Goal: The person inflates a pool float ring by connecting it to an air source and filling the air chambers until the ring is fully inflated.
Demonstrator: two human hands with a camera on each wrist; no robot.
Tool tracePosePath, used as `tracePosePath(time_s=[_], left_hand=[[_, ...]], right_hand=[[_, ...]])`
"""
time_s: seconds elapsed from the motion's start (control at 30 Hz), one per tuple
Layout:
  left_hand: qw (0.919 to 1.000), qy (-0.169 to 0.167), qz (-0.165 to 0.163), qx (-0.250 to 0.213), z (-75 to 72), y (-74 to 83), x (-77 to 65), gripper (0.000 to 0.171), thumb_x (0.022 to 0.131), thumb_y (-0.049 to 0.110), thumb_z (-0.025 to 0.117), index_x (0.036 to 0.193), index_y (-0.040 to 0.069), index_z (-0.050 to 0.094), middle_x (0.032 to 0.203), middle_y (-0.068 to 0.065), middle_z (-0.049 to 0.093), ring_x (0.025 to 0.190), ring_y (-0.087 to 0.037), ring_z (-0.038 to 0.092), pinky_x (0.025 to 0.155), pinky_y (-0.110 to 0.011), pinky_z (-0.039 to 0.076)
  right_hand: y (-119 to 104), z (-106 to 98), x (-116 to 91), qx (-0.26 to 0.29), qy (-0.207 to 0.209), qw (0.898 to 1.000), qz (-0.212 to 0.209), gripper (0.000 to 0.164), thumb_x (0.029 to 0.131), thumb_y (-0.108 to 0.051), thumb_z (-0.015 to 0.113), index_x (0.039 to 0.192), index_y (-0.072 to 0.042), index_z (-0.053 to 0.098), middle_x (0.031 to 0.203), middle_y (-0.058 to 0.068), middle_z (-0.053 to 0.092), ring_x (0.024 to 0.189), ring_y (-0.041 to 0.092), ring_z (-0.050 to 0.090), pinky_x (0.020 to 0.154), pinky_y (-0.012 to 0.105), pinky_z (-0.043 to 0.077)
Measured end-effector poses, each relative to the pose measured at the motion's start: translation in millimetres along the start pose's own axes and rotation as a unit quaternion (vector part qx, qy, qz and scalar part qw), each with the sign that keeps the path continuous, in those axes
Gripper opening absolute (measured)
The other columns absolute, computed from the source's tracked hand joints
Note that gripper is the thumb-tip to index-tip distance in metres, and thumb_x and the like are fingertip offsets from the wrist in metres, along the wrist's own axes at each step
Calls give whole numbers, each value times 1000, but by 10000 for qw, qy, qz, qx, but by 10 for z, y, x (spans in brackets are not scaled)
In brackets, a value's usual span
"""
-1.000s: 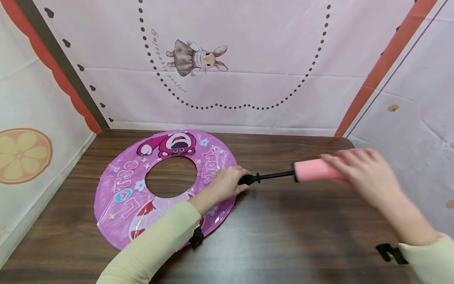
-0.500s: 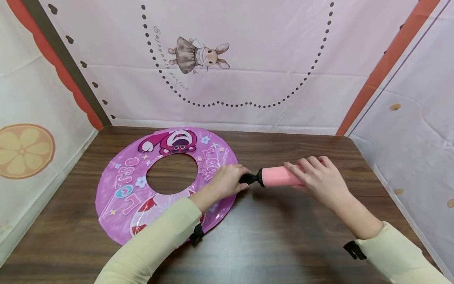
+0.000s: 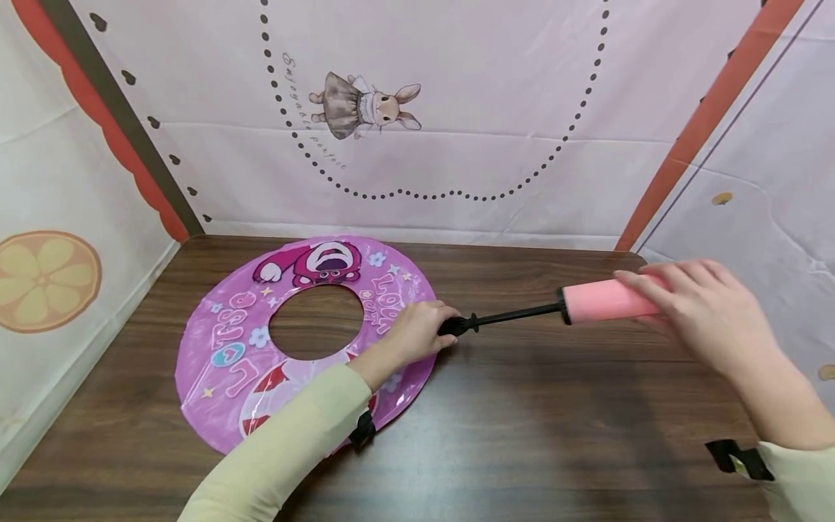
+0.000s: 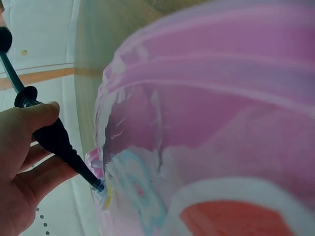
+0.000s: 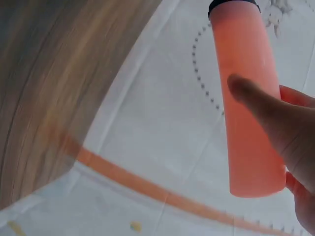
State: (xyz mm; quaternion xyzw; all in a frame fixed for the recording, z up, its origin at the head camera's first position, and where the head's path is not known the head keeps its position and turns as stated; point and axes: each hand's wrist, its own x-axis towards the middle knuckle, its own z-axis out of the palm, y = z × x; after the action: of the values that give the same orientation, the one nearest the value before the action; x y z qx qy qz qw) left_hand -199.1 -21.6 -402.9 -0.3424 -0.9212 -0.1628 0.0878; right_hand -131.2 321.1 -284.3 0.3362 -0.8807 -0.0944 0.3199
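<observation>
A purple swim ring [image 3: 215, 341] with a printed bear and lettering lies on the table, partly filled out. My left hand [image 3: 417, 333] pinches the black nozzle end of a hand pump at the ring's right side. In the left wrist view the tapered black nozzle [image 4: 59, 140] meets a clear valve [image 4: 102, 189] on the ring. My right hand [image 3: 711, 315] grips the pump's pink barrel [image 3: 603, 299], thumb along it in the right wrist view. Between the hands a long stretch of black rod [image 3: 518, 315] shows, so the pump is drawn out.
The brown wooden table [image 3: 522, 435] carries the ring and is walled by printed cloth [image 3: 489, 87] at the back and both sides. The right hand is near the right-hand cloth [image 3: 770, 217].
The right hand pushed the pink barrel left against the nozzle end, then drew it back right, baring the rod again. The left hand has stayed at the ring's edge.
</observation>
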Motion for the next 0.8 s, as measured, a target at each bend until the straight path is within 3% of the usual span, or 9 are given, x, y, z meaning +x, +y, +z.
tracePosePath(time_s=[0.07,0.1,0.27,0.4,0.57,0.8], left_hand=[[10000,30,55,49,-2,1,-14,37,79,27,72,112,12,65,100,-4,67,85,-18,65,76,-33,52],[9999,56,90,74,-3,2,-20,37,79,28,72,112,12,65,100,-4,67,85,-18,65,75,-33,53],[9993,259,197,174,-11,8,-37,37,77,28,73,109,11,66,97,-4,67,81,-17,65,72,-33,53],[9994,250,177,137,-11,9,-41,36,76,27,74,108,11,66,95,-3,67,80,-16,64,72,-32,53],[10000,79,-29,-33,-10,6,-12,36,76,26,74,108,11,66,95,-3,67,82,-17,64,75,-31,52],[9998,-60,-150,-151,-17,-1,-5,37,77,27,74,109,11,66,96,-3,67,85,-18,64,78,-33,51]], right_hand=[[-136,90,105,-53,-120,9995,-273,53,68,-6,65,119,-15,58,95,14,60,85,39,54,77,50,41],[-221,150,167,-105,-160,9991,-390,56,65,-6,70,119,-15,59,94,13,61,85,37,55,75,49,42],[-580,426,441,-513,39,9952,-829,55,63,-17,79,115,-13,61,89,12,59,79,34,55,69,44,42],[-705,522,494,-604,206,9942,-869,63,55,-24,85,113,-14,62,88,11,58,78,32,55,68,42,42],[-631,507,412,-333,194,9966,-727,63,59,-28,83,116,-16,61,91,10,60,82,32,56,72,44,43],[-252,243,165,-2,19,9997,-258,56,64,-15,76,118,-18,59,94,14,62,85,38,56,79,50,42]])
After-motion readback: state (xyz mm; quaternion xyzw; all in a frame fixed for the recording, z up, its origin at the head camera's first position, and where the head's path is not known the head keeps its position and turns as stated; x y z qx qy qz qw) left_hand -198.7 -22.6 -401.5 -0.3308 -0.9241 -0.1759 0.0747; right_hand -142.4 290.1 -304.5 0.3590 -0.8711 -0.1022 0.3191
